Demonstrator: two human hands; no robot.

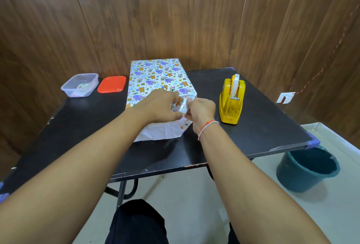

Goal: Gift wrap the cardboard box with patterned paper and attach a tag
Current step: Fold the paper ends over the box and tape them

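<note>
A box wrapped in white paper printed with cartoon animals lies in the middle of the black table. At its near end the paper hangs loose, white side out. My left hand lies over that near end with its fingers curled on the folded paper. My right hand meets it from the right, and its fingertips pinch a small shiny strip, apparently tape, on the fold. What lies under both hands is hidden.
A yellow tape dispenser stands just right of the box. At the back left sit a clear plastic tub with small items inside and its red lid. A teal bucket stands on the floor beyond the table's right corner.
</note>
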